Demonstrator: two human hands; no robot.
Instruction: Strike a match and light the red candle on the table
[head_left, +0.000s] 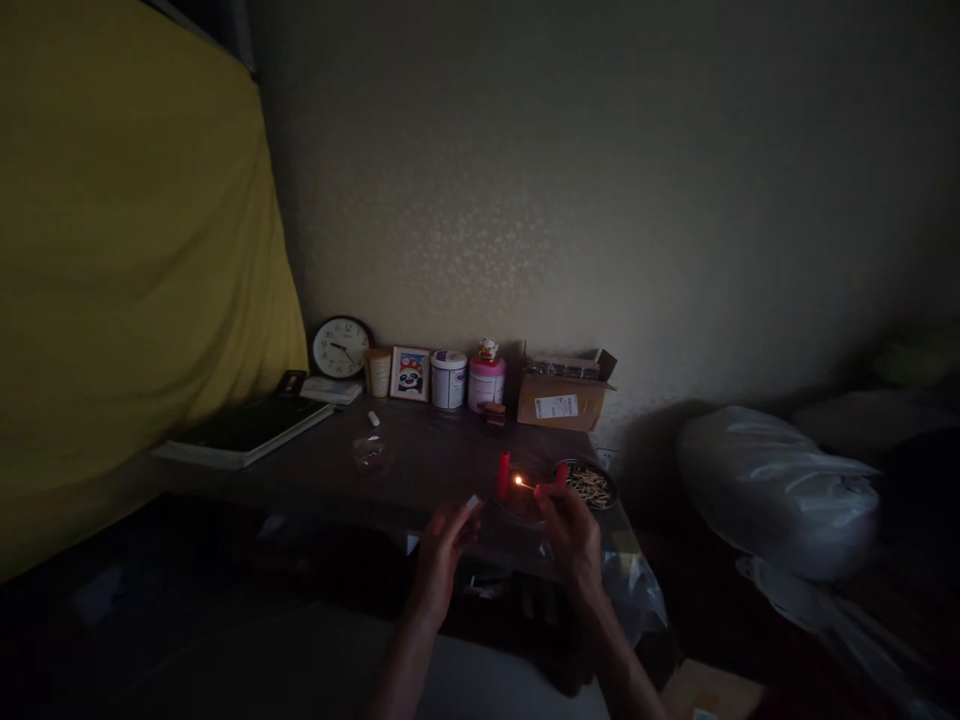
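Observation:
My right hand pinches a lit match, its small flame pointing left. Just left of the flame stands a red candle, upright; I cannot tell whether flame and wick touch. A second red candle shows behind my right fingers, partly hidden. Beside it lies a round dish filled with many matches. My left hand, in front of the table edge, has its fingers closed on a small pale flat piece whose kind is too dim to make out.
Along the wall stand a round clock, a cup, a framed panda picture, a white tub, a pink tub and a cardboard box. A small clear bag lies on the dark table. Yellow cloth hangs left.

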